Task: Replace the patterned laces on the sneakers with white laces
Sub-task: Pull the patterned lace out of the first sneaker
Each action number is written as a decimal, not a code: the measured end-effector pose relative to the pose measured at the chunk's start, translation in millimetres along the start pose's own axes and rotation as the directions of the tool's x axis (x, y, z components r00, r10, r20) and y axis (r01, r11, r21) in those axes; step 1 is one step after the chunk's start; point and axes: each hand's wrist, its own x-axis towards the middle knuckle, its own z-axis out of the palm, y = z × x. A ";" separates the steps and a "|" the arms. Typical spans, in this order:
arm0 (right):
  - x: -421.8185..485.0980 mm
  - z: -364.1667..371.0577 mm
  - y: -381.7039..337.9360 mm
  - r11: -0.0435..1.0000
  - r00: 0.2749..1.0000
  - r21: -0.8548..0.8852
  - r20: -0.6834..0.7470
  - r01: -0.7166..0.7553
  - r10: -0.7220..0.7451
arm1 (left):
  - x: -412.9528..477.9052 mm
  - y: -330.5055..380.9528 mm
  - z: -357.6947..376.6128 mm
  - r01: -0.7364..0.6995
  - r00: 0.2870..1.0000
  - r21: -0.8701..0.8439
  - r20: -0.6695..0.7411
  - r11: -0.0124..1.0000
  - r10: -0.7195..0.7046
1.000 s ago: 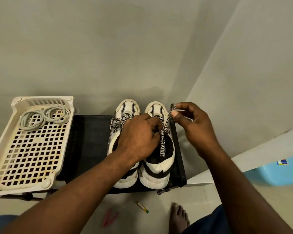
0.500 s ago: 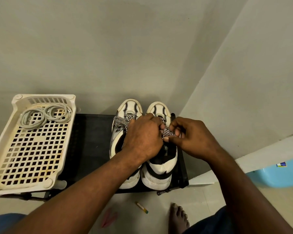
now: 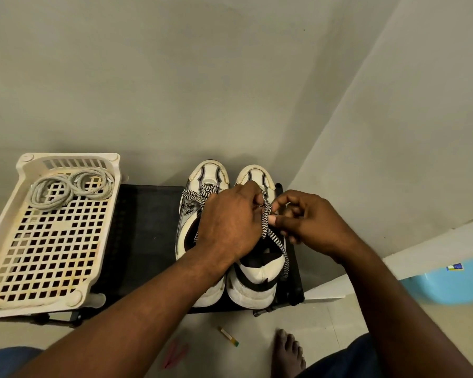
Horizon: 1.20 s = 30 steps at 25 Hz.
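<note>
Your right hand (image 3: 309, 225) has a narrow grip, thumb and forefinger pinching the patterned lace (image 3: 275, 241) of the right sneaker (image 3: 254, 276) just above the tongue. Your left hand (image 3: 230, 222) curls its fingers onto the same lace up at the eyelets, and its free tail trails down past the heel. Both sneakers stand toes to the wall on the black bench (image 3: 148, 227). The left sneaker (image 3: 208, 173) looks fully laced in zigzag, so most of the job seems to lie ahead. The likeliest trouble is a snag: pull sideways while your left hand pins the crossings and the lace can bind in an eyelet. The shoe may then tip or slide toward the bench's right edge, which it sits close to. Drag the tail out fast and its tip could catch on the collar. Your left forearm covers much of the left sneaker, so a wide sweep might nudge it. The white laces (image 3: 69, 186) lie coiled at the far end of the cream basket (image 3: 0, 241), well apart to your left, so mind the reach later
</note>
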 end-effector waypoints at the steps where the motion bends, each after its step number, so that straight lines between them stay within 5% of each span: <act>1: 0.1 4.0 -0.3 0.999 0.999 -0.017 -0.029 0.034 -0.034 | 0.3 -0.8 -0.2 0.012 1.000 -0.026 -0.026 1.000 -0.013; 3: 2.7 10.3 -1.7 0.996 0.995 -0.051 -0.062 0.074 -0.077 | 0.8 0.9 0.2 0.050 0.997 -0.080 -0.047 0.996 -0.054; 5: 6.0 13.9 -1.6 0.994 0.993 -0.083 -0.092 0.065 -0.073 | 3.8 5.9 -2.5 0.154 0.984 -0.308 -0.037 0.939 -0.174; 8: 9.4 13.8 0.2 0.996 0.986 -0.087 -0.159 0.036 -0.049 | 13.0 10.8 -11.9 0.293 0.913 -0.703 0.004 0.648 -0.409; 10: 9.2 14.0 -1.7 0.995 0.984 -0.090 -0.171 0.040 -0.055 | 15.9 5.9 -15.4 0.279 0.919 -0.588 -0.065 0.759 -0.388; 12: 8.5 11.8 -4.2 0.997 0.982 -0.075 -0.184 0.026 -0.039 | 12.9 1.9 -15.8 0.211 0.970 -0.287 -0.053 0.934 -0.235; 16: 5.9 -2.4 -2.9 0.999 0.995 -0.004 -0.086 -0.042 0.042 | 2.9 6.9 -9.7 -0.022 0.988 0.053 0.157 0.998 0.014; 22: 6.1 14.2 -1.5 0.999 0.991 -0.037 -0.132 -0.003 -0.002 | 4.6 4.9 -6.5 0.019 0.992 0.081 0.124 0.997 -0.028; 30: 8.0 12.4 3.8 0.979 0.988 0.137 -0.008 -0.149 0.151 | 10.2 9.2 -6.5 0.164 0.985 0.039 0.040 0.986 -0.166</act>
